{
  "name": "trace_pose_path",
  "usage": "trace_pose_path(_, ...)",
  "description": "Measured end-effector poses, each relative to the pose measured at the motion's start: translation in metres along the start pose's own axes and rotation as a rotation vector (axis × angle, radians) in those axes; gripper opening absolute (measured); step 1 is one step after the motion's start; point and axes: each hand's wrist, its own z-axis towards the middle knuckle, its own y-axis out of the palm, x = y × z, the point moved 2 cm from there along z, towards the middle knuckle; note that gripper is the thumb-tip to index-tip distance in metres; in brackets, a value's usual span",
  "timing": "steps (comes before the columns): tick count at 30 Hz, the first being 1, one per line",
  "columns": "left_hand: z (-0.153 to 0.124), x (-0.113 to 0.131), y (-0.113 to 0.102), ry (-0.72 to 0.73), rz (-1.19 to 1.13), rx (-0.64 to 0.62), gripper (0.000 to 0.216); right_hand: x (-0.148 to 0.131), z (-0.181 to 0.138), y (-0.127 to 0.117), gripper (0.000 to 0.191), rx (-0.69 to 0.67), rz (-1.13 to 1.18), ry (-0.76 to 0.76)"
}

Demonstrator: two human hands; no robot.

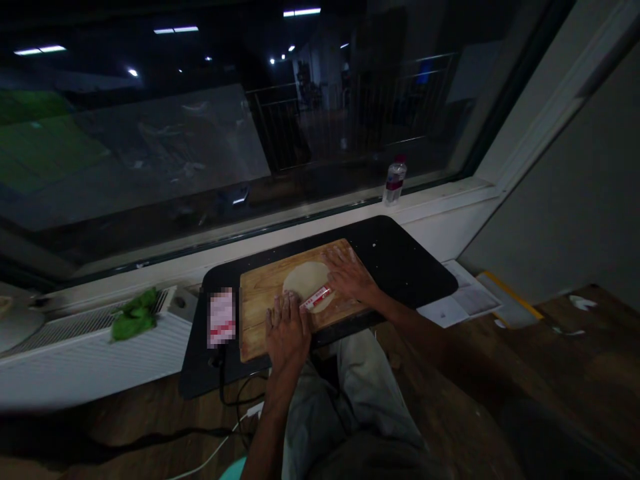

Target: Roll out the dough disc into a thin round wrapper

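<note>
A round, flat sheet of pale dough (300, 277) lies on a wooden board (260, 283). Across the dough, at a slant, rests a slim rod with a red-and-white label (316, 297), which looks like a rolling pin. My left hand (289, 330) lies over its near left end, fingers stretched out flat toward the board. At the other end, my right hand (350, 275) is spread flat, its fingertips near the board's far right edge. Both hands cover the rod's ends, and whitish dust, perhaps flour, shows on the fingers.
The board sits on a small black table (400, 260) over my lap. A pixelated phone-like object (221, 319) with a cable lies at the left. A water bottle (395, 180) stands on the windowsill. Green leaves (135, 317) rest on a radiator (115, 360). Papers (460, 293) lie right.
</note>
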Motion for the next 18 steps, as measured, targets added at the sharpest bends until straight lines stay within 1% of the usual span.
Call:
trace_pose_path(2,-0.002,0.000,0.000,0.007,0.001,-0.004,0.058,0.000,-0.006,0.003,0.073,0.019,0.011,0.024)
trace_pose_path(6,-0.005,-0.003,0.002,0.019,0.001,-0.056,0.058,-0.001,-0.014,0.013,0.070,0.081,0.010,0.034)
trace_pose_path(8,-0.007,-0.004,0.004,0.041,-0.003,-0.042,0.058,-0.001,-0.017,0.015,0.071,0.101,0.009,0.052)
trace_pose_path(11,-0.010,-0.004,0.005,0.067,-0.012,0.011,0.058,-0.004,-0.024,0.011,0.071,0.096,0.010,0.099)
trace_pose_path(16,-0.012,-0.008,0.007,0.089,-0.018,0.000,0.057,-0.012,-0.036,-0.002,0.070,0.087,-0.003,0.129)
trace_pose_path(18,-0.010,-0.011,0.009,0.121,-0.027,0.024,0.056,-0.014,-0.036,-0.004,0.069,0.079,-0.019,0.145)
